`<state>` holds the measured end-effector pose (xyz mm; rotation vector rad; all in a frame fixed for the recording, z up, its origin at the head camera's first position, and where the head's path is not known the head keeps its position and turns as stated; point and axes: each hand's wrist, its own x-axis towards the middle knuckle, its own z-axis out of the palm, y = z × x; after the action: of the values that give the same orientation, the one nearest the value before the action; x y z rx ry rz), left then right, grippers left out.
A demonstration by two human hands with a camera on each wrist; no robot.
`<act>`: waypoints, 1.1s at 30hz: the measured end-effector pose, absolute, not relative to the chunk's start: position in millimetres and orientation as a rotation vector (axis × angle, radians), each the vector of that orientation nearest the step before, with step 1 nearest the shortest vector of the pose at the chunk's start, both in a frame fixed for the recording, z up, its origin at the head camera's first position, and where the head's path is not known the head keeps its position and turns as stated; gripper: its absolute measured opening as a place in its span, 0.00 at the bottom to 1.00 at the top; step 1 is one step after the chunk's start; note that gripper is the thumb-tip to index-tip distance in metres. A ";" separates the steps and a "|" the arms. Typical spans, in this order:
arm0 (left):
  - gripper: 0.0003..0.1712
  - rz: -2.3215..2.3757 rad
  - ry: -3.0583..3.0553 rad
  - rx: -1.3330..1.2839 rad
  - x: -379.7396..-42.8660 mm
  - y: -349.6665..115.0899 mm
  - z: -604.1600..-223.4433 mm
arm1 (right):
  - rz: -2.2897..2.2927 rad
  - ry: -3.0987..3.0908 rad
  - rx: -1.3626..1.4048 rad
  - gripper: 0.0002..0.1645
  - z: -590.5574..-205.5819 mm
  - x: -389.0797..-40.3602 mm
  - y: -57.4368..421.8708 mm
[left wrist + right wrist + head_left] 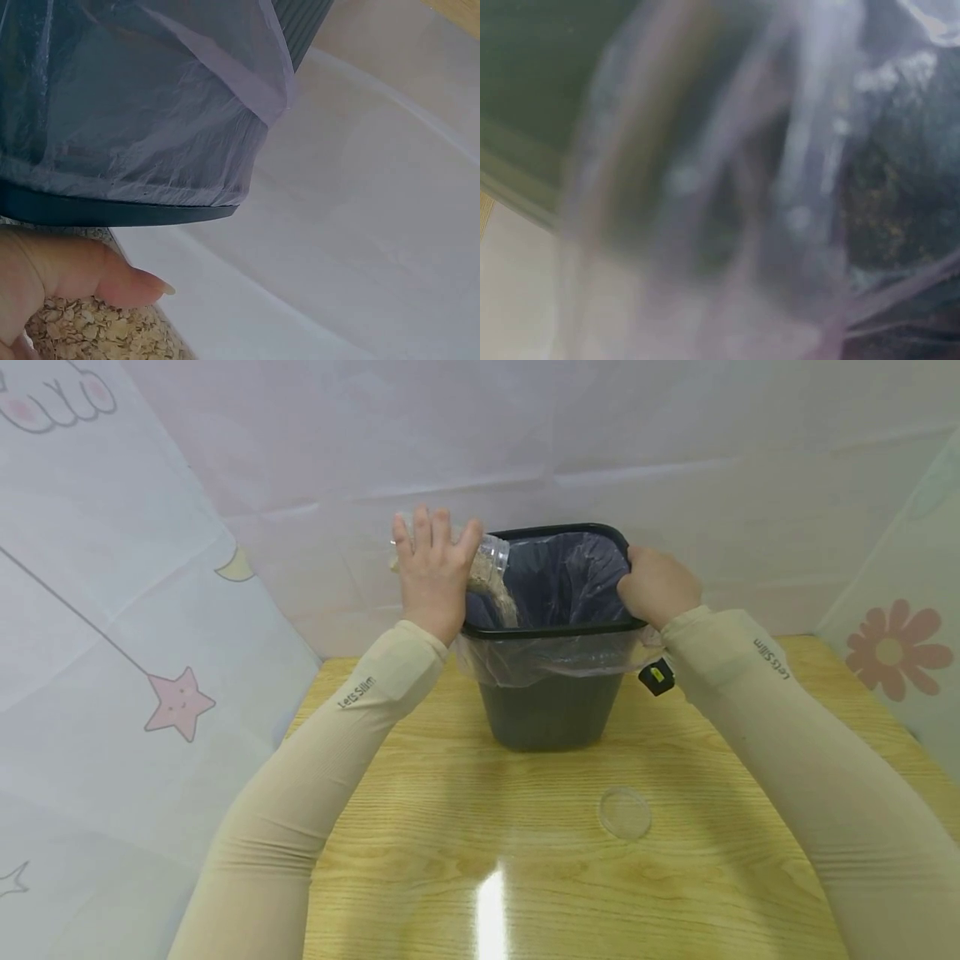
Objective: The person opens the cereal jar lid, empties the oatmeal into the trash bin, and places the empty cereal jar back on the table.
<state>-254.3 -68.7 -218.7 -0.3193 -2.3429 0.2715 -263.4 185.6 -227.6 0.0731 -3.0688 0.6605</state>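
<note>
My left hand point(435, 568) grips a clear jar point(495, 550) tipped over the left rim of a dark bin point(551, 714). Rolled oats point(501, 597) stream from the jar's mouth into the bin. In the left wrist view, the thumb lies across the jar, and oats point(105, 330) show through its wall below the bin's rim. A thin translucent bag point(570, 572) lines the bin and folds over its edge. At the right side of the rim, my right hand point(660, 585) holds the bin and liner. The right wrist view is mostly blurred liner point(780, 187).
A round clear lid point(625, 812) lies on the wooden table point(420, 860) in front of the bin. Right of the bin is a small black object point(657, 677) with a yellow-green mark. Patterned fabric point(337, 435) hangs behind and along both sides.
</note>
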 end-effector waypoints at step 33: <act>0.35 0.290 -2.330 -0.308 -256.0 -70.7 -220.3 | 0.673 -3.069 0.059 0.37 -228.9 -264.3 184.2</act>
<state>-256.0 -70.7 -220.3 -0.3080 -2.3296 0.2904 -264.3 184.2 -228.9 0.0590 -3.0689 0.6734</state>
